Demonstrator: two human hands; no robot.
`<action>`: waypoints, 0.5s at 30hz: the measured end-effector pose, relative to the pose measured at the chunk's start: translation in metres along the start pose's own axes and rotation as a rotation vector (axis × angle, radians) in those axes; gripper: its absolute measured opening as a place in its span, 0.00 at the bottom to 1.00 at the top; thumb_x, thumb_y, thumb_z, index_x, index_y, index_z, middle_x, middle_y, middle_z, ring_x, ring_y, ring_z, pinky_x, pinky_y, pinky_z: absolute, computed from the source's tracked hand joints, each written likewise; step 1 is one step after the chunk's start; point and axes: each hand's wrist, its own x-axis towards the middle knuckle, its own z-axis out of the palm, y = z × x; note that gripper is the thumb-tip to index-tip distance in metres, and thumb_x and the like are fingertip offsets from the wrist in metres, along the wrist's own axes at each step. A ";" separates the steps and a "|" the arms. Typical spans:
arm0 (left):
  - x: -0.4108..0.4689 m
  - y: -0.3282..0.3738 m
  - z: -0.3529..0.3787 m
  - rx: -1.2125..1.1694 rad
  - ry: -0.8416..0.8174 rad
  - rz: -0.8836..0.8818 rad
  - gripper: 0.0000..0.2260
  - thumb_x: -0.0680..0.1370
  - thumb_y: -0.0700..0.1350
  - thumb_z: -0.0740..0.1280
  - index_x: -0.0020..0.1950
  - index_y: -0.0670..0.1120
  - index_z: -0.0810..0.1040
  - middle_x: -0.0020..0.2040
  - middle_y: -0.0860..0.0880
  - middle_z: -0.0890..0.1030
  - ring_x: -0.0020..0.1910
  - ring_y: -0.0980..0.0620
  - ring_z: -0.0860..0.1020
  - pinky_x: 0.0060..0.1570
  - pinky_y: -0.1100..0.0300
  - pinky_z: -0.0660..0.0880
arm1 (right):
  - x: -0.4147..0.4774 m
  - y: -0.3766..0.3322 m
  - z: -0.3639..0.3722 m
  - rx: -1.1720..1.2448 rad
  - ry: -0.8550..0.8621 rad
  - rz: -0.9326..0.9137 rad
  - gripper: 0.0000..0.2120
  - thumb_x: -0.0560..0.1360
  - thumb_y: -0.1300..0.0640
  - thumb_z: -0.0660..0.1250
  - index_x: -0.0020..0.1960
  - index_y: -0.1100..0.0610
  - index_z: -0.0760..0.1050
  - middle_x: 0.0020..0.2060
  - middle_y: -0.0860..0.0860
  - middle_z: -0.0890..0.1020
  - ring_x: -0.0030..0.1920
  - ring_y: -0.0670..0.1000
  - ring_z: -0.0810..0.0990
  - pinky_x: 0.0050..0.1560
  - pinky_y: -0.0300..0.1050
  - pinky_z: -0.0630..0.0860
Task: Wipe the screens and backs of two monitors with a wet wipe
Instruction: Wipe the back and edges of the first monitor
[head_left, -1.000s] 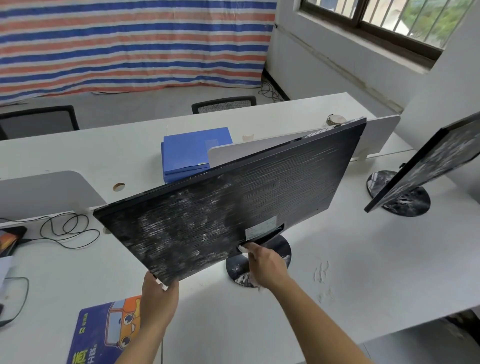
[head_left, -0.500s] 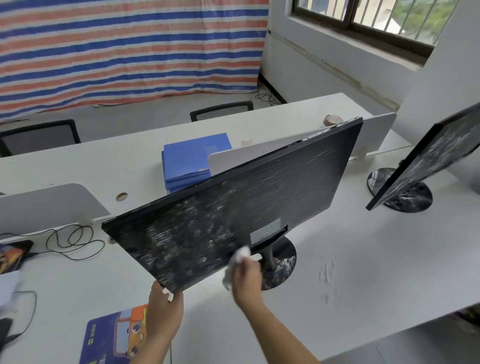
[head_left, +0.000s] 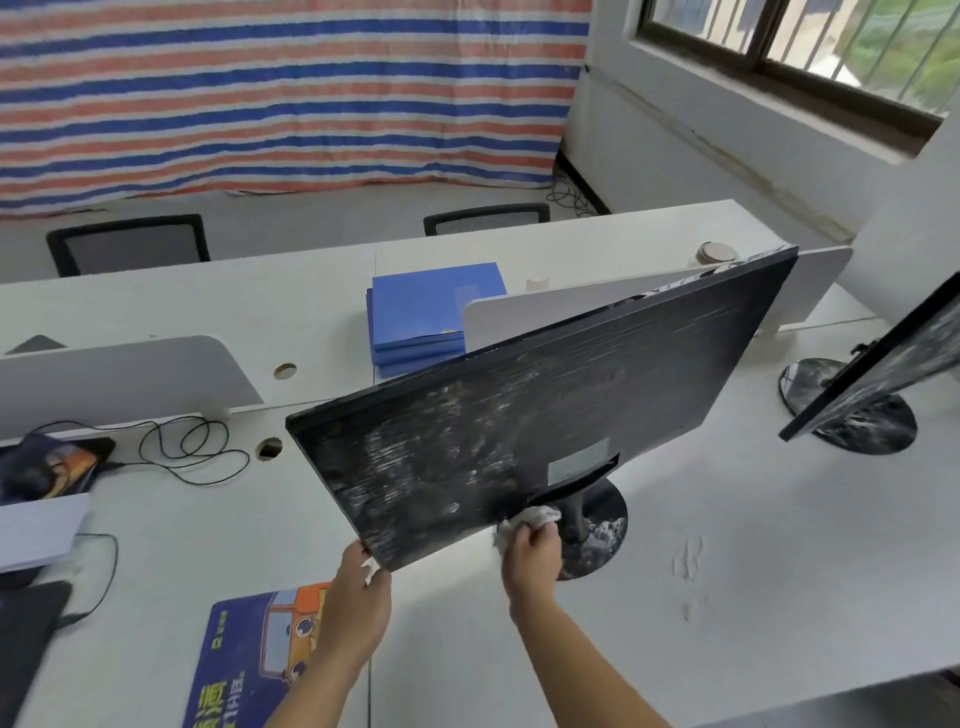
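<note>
No text fully readable. On mouse pad (head_left: 244, 660), blue, at near desk edge: large yellow-green Chinese characters along lower part, cut by frame edge, not legible; small green square logo with tiny white lettering in upper left corner, too small to read. On monitor (head_left: 519, 415), rear panel: pale rectangular label sticker (head_left: 576, 465) above stand neck, print blurred; faint raised lettering near centre, too blurred to read.

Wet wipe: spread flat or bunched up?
Bunched: the wet wipe is a crumpled white wad gripped by the right hand at the lower edge of the monitor.
</note>
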 end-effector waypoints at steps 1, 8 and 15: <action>0.000 0.000 0.001 -0.004 0.005 0.015 0.16 0.83 0.44 0.57 0.72 0.49 0.66 0.68 0.47 0.73 0.63 0.44 0.73 0.57 0.50 0.73 | -0.006 0.003 0.012 -0.034 -0.129 -0.048 0.11 0.77 0.70 0.56 0.41 0.66 0.74 0.37 0.58 0.81 0.35 0.48 0.79 0.38 0.40 0.72; -0.005 0.009 -0.012 -0.134 0.044 0.119 0.10 0.85 0.43 0.53 0.55 0.49 0.73 0.53 0.50 0.77 0.50 0.53 0.73 0.47 0.58 0.65 | -0.055 0.041 0.040 -0.019 -0.707 0.118 0.06 0.72 0.56 0.62 0.43 0.55 0.76 0.38 0.52 0.82 0.41 0.51 0.79 0.44 0.49 0.77; -0.017 0.048 -0.041 -0.300 0.422 0.395 0.18 0.81 0.59 0.48 0.53 0.55 0.76 0.50 0.56 0.76 0.56 0.52 0.73 0.57 0.53 0.69 | 0.011 0.017 0.004 0.443 -0.068 0.243 0.09 0.81 0.67 0.53 0.51 0.62 0.71 0.48 0.59 0.79 0.46 0.55 0.79 0.55 0.56 0.79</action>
